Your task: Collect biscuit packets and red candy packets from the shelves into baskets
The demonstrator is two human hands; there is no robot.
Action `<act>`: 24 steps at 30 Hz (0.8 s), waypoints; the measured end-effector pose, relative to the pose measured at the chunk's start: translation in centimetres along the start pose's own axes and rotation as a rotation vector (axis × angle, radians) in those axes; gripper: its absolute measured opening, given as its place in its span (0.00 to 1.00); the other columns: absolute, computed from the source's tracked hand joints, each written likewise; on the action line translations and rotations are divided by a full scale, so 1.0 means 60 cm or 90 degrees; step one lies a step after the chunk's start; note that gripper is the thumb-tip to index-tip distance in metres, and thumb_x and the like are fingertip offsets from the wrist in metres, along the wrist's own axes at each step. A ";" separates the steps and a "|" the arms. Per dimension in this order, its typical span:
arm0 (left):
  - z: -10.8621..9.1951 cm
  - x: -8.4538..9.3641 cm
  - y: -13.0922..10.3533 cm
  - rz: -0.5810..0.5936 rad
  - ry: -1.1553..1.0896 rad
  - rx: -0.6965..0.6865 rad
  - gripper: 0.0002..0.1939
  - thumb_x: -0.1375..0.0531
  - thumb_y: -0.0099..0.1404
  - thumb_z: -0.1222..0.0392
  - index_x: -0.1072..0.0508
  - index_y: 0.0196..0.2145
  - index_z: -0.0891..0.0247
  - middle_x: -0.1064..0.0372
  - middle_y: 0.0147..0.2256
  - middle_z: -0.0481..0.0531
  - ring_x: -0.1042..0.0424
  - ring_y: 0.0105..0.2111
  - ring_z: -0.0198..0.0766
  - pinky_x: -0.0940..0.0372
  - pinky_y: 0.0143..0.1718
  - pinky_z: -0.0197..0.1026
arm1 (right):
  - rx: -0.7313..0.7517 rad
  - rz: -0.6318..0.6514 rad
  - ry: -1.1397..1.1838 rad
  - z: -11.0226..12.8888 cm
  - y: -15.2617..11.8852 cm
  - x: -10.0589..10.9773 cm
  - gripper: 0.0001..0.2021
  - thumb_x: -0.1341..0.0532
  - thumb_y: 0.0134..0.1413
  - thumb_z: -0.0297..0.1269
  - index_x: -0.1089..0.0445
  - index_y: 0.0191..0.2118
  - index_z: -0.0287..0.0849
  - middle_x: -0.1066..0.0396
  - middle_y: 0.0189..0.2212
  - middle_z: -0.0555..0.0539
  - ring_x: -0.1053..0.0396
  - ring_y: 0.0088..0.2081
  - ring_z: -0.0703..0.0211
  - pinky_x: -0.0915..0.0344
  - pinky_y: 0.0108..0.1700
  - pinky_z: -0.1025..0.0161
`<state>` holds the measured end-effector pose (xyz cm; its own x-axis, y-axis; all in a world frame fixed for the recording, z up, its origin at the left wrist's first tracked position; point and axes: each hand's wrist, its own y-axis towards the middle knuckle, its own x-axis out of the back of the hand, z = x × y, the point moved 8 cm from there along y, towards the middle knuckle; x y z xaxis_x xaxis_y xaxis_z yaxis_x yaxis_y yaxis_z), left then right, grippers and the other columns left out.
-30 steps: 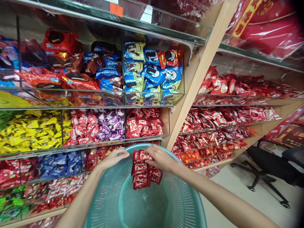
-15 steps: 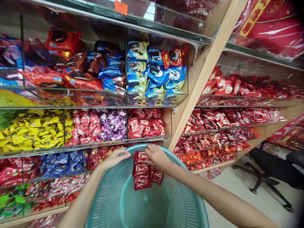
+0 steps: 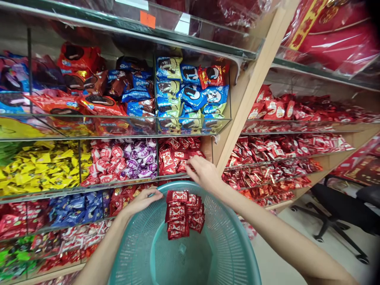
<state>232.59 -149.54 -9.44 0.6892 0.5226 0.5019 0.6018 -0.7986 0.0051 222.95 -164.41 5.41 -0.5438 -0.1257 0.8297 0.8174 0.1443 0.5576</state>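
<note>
A tall teal plastic basket [image 3: 237,237] stands in front of me, its mesh wall tilted toward the shelf. On its left rim lies my left hand [image 3: 146,199], fingers curled over the edge. Red candy packets [image 3: 178,213] rest in small rows against the far inside wall of the basket. My right hand [image 3: 205,174] is above the far rim, at the front of a shelf bin of matching red packets [image 3: 173,156]. Its fingers are stretched out and slightly bent, with nothing visible in them.
Left of that bin are purple and red wrapped candies [image 3: 139,158] and yellow packets [image 3: 44,166]. Blue cookie packs [image 3: 192,97] sit on the shelf above. A wooden post [image 3: 249,95] divides the shelving. A black office chair [image 3: 338,209] stands at the right.
My right hand has lifted off the red packets in the basket and moved up and right to the shelf bin. My left hand stays on the rim.
</note>
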 end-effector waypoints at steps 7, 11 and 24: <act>-0.001 0.003 -0.002 -0.003 0.011 -0.007 0.18 0.46 0.59 0.45 0.26 0.32 0.62 0.30 0.36 0.49 0.33 0.39 0.40 0.42 0.42 0.38 | -0.243 0.113 -0.081 -0.103 0.031 -0.023 0.16 0.49 0.57 0.47 0.40 0.43 0.40 0.31 0.35 0.37 0.31 0.37 0.48 0.40 0.34 0.59; 0.000 0.004 0.000 -0.005 0.017 -0.010 0.19 0.46 0.59 0.44 0.26 0.32 0.62 0.30 0.36 0.49 0.34 0.39 0.39 0.41 0.42 0.38 | -0.265 0.131 -0.053 -0.107 0.020 -0.037 0.23 0.50 0.53 0.56 0.40 0.42 0.40 0.30 0.32 0.37 0.30 0.36 0.45 0.40 0.32 0.58; -0.002 0.003 -0.001 -0.002 0.016 -0.003 0.19 0.46 0.58 0.45 0.25 0.32 0.62 0.30 0.36 0.50 0.33 0.39 0.39 0.41 0.42 0.38 | -0.322 -0.039 0.220 -0.127 0.005 -0.025 0.15 0.42 0.47 0.44 0.37 0.40 0.41 0.32 0.27 0.49 0.34 0.29 0.60 0.38 0.34 0.63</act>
<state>232.64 -149.43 -9.23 0.6764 0.5177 0.5240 0.6026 -0.7980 0.0106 225.47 -171.65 4.14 -0.5686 -0.4416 0.6941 0.8217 -0.3459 0.4530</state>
